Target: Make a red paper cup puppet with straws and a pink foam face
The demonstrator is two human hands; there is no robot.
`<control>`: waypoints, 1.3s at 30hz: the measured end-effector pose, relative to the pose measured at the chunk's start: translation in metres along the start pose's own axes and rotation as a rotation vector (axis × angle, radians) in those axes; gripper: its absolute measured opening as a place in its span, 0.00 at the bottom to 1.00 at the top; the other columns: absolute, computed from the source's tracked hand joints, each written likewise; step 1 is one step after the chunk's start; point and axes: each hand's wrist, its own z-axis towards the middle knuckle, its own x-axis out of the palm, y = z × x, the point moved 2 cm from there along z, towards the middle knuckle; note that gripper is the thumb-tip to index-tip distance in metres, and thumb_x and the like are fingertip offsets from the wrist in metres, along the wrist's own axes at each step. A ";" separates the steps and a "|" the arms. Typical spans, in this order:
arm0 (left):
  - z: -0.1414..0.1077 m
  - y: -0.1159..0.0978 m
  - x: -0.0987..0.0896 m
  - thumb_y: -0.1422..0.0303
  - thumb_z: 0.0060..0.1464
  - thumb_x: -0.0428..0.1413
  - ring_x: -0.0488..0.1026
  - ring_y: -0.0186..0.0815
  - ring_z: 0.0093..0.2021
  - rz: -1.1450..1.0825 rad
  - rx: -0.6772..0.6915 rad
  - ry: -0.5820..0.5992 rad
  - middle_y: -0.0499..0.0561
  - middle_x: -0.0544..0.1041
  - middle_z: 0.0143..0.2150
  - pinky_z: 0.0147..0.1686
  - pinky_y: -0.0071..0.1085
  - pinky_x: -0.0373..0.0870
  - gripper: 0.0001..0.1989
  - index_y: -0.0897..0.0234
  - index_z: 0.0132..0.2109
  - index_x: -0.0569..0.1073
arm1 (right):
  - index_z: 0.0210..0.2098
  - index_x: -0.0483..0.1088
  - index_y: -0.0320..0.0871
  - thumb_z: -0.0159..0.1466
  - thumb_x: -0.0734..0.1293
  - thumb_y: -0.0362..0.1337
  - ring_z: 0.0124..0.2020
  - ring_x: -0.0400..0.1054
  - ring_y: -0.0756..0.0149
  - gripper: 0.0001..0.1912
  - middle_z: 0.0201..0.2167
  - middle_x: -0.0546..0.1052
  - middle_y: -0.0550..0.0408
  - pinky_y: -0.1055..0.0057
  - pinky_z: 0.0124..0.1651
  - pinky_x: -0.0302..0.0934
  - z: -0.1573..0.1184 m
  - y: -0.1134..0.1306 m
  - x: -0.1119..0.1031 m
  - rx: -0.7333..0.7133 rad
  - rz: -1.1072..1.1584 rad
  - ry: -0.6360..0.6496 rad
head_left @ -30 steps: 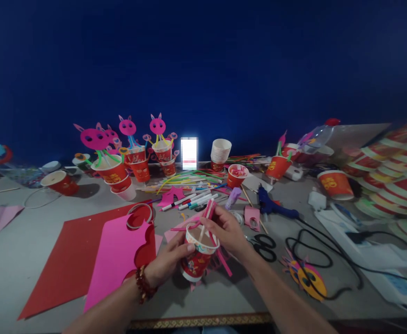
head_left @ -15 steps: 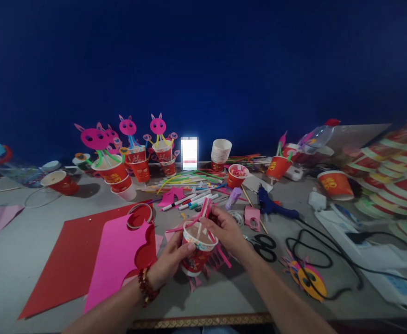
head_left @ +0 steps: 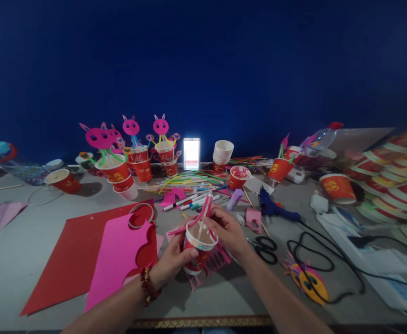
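My left hand (head_left: 175, 257) is wrapped round a red paper cup (head_left: 198, 263) with a pale patterned rim, its open mouth tilted up toward me. Above the cup's right side, the fingers of my right hand (head_left: 229, 234) are closed on pink pipe cleaners (head_left: 207, 206). These reach down into the cup, and one pink length bends out over the left rim. My right fingertips are partly hidden behind the stems. Under and behind the cup lie pink paper cutouts (head_left: 219, 260) on the table.
Red card (head_left: 57, 260) and pink card (head_left: 109, 264) lie left. Decorated cups (head_left: 116, 174), markers (head_left: 203, 202) and a cup stack (head_left: 223, 150) stand or lie behind. Black-handled scissors (head_left: 266, 248), a blue glue gun (head_left: 276, 206), cords and a power strip (head_left: 349, 239) are right.
The pink pipe cleaners stand slightly more upright over the cup, and my right fingers have shifted a little along them. My left hand keeps its hold. The whole view has shifted slightly.
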 end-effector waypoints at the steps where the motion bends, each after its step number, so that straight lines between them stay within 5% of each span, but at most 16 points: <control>1: 0.000 0.001 0.000 0.58 0.44 0.70 0.68 0.55 0.62 -0.018 -0.018 -0.021 0.58 0.79 0.54 0.62 0.47 0.62 0.29 0.61 0.53 0.78 | 0.27 0.71 0.44 0.65 0.69 0.48 0.30 0.61 0.66 0.16 0.27 0.67 0.58 0.70 0.34 0.59 0.000 0.000 0.000 -0.002 0.001 -0.004; 10: -0.002 -0.002 0.005 0.59 0.45 0.70 0.77 0.46 0.50 -0.097 -0.065 -0.107 0.53 0.82 0.48 0.54 0.40 0.70 0.22 0.58 0.49 0.80 | 0.26 0.71 0.44 0.63 0.70 0.47 0.30 0.62 0.66 0.15 0.27 0.67 0.58 0.71 0.34 0.59 -0.001 -0.003 0.002 0.024 0.055 -0.016; 16: 0.000 -0.003 0.004 0.58 0.44 0.70 0.79 0.46 0.46 -0.151 -0.100 -0.138 0.54 0.83 0.46 0.50 0.40 0.73 0.26 0.60 0.51 0.79 | 0.35 0.74 0.45 0.66 0.66 0.45 0.34 0.66 0.63 0.10 0.31 0.73 0.56 0.69 0.38 0.63 -0.001 -0.001 -0.001 0.105 0.169 0.012; 20: 0.002 -0.004 -0.001 0.56 0.47 0.68 0.81 0.47 0.43 -0.194 -0.092 -0.138 0.57 0.83 0.44 0.46 0.40 0.75 0.28 0.64 0.53 0.77 | 0.36 0.75 0.45 0.63 0.67 0.36 0.37 0.67 0.62 0.05 0.35 0.73 0.54 0.68 0.41 0.63 -0.001 0.002 -0.006 0.031 0.148 0.035; 25: 0.004 -0.007 -0.006 0.57 0.44 0.69 0.80 0.48 0.45 -0.200 -0.035 -0.222 0.57 0.83 0.46 0.47 0.39 0.75 0.30 0.64 0.53 0.76 | 0.42 0.75 0.47 0.62 0.66 0.35 0.34 0.67 0.64 0.10 0.42 0.72 0.52 0.68 0.37 0.64 -0.004 0.007 -0.006 -0.074 0.199 0.143; 29: 0.006 -0.009 -0.008 0.59 0.42 0.70 0.81 0.43 0.42 -0.247 -0.018 -0.276 0.53 0.84 0.45 0.42 0.34 0.75 0.27 0.61 0.50 0.78 | 0.46 0.74 0.48 0.65 0.64 0.32 0.42 0.70 0.62 0.12 0.47 0.73 0.50 0.66 0.42 0.66 -0.006 0.009 -0.004 -0.126 0.171 0.189; 39: 0.012 -0.011 -0.008 0.56 0.48 0.67 0.80 0.48 0.47 -0.330 -0.057 -0.195 0.55 0.84 0.45 0.48 0.40 0.74 0.21 0.62 0.47 0.78 | 0.48 0.73 0.50 0.66 0.69 0.32 0.50 0.72 0.57 0.12 0.46 0.78 0.49 0.60 0.52 0.67 -0.007 0.009 -0.002 -0.411 -0.166 0.093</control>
